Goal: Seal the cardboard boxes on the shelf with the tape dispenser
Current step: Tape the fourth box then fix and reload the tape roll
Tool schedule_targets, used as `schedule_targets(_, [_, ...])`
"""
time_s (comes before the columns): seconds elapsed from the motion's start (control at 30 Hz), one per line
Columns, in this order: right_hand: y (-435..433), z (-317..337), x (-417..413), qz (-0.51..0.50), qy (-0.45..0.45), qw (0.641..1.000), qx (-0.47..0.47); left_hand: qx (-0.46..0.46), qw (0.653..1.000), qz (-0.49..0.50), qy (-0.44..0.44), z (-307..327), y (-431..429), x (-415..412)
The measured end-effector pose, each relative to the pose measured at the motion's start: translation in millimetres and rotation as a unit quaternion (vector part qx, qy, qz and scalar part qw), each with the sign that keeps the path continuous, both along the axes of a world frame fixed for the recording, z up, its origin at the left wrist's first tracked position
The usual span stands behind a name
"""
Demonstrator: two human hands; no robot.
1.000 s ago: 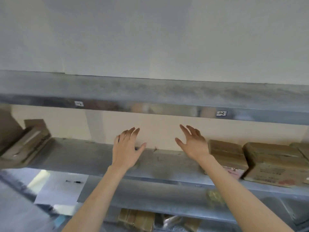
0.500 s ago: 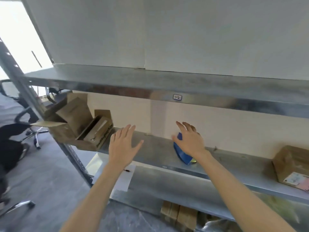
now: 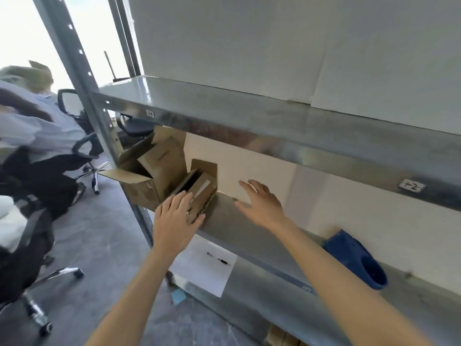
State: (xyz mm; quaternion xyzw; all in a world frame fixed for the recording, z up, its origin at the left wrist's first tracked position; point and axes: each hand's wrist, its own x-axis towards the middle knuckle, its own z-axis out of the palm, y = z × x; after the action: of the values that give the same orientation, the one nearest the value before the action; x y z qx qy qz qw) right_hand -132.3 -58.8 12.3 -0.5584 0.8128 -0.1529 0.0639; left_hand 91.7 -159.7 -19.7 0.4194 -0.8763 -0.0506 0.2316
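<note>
cardboard box (image 3: 202, 193) on shelf (image 3: 232, 228) touched by flat-fingered left hand (image 3: 174, 221); right hand (image 3: 262, 206) spread wide, empty.

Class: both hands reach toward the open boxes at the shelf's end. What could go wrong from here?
The larger open box sits at the left end of the shelf, a flap overhanging; a nudge from the left hand could tip it off.
The tape dispenser lies far right, unheld; closed flaps might spring open.

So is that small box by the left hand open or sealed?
Open: the small box has one flap standing up and a dark gap showing inside.
</note>
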Motion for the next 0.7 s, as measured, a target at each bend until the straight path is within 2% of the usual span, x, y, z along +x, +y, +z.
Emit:
schedule_targets(0.2, [-88.6, -19.3, 19.0, 0.061, -0.017, 0.998, 0.012, 0.079, 0.996, 0.033, -0.022, -17.2, -57.6, 27.5])
schedule_targets(0.37, [-135.1, -37.3, 33.3, 0.073, -0.028, 0.996, 0.043, 0.131, 0.991, -0.019, 0.006, -38.2, -82.8, 42.0])
schedule_targets(0.7, [-148.8, -58.6, 58.1, -0.019, -0.065, 0.997, 0.030, 0.172, 0.972, -0.135, 0.083, -76.0, -120.1, 52.5])
